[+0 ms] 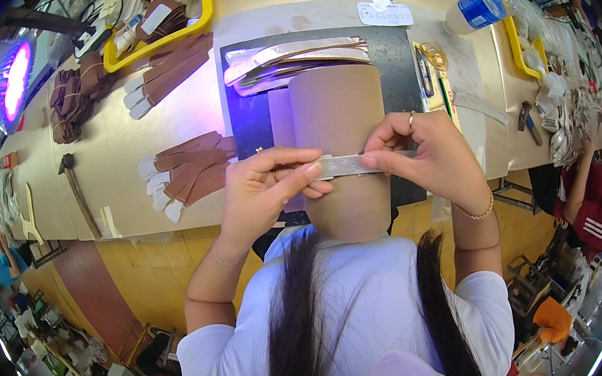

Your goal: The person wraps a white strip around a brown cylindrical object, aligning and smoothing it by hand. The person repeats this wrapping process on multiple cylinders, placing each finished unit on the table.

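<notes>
My left hand [271, 185] and my right hand [424, 150] pinch a narrow, flat greyish strip [343, 165] from its two sides, thumbs and fingertips closed on it. The strip lies crosswise over a smooth brown panel [337, 113], which runs from a dark mat [398, 91] toward my body and bends down past the table edge. I cannot tell what the strip is made of. Behind the panel rests a stack of long, pale, silvery-faced strips [298, 62]. Brown strips with white ends [191, 172] lie fanned out beside my left hand.
More brown strips [176, 72] and brown bundles [68, 103] lie at left, near a hammer [80, 194], a lit lamp [11, 84] and a yellow basket [202, 22]. A tool tray [431, 78] and blue-labelled bottle [479, 9] stand right. A person in red [598, 191] works farther right.
</notes>
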A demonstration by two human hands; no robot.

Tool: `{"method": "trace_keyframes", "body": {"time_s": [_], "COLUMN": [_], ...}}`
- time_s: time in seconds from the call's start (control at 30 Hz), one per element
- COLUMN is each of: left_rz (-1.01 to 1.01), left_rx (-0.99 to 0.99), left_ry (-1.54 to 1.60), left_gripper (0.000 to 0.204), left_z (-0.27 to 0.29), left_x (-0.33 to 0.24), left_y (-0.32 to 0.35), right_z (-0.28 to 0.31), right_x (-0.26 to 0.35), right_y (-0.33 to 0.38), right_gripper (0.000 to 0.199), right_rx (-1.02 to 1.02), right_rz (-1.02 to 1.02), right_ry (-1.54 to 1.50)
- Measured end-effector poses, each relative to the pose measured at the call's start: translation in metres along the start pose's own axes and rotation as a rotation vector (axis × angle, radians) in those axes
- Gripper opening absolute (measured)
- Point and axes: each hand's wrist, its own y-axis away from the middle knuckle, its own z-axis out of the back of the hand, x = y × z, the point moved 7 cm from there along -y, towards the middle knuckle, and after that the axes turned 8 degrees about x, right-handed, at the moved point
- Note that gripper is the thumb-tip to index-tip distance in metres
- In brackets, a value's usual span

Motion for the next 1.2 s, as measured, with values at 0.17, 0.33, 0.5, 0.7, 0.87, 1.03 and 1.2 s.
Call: {"method": "trace_keyframes", "body": {"time_s": [0.17, 0.33, 0.5, 0.7, 0.87, 1.03, 1.2], "left_rz": [-0.005, -0.014, 0.003, 0.013, 0.004, -0.025, -0.086], "left_rx": [-0.016, 0.004, 0.067, 0.059, 0.064, 0.036, 0.007], "left_ry": [0.026, 0.019, 0.016, 0.012, 0.003, 0.054, 0.043], "left_gripper": [0.018, 0.018, 0.023, 0.022, 0.023, 0.031, 0.033], "left_z": [0.001, 0.003, 0.003, 0.003, 0.004, 0.004, 0.009], "left_x": [0.003, 0.004, 0.006, 0.006, 0.005, 0.005, 0.006], "left_y": [0.000, -0.001, -0.001, -0.002, -0.003, -0.006, -0.005], "right_z": [0.002, 0.002, 0.001, 0.001, 0.002, 0.001, 0.006], "right_x": [0.004, 0.004, 0.003, 0.004, 0.003, -0.004, -0.019], "right_y": [0.000, 0.000, 0.002, 0.002, 0.004, 0.006, 0.009], "right_gripper": [0.015, 0.015, 0.016, 0.016, 0.026, 0.037, 0.033], "right_rx": [-0.001, -0.008, -0.022, -0.019, -0.104, -0.193, -0.088], "right_rz": [0.018, 0.021, 0.022, 0.029, 0.035, 0.077, -0.021], "right_ry": [0.024, 0.016, 0.047, 0.052, 0.014, 0.093, 0.078]}}
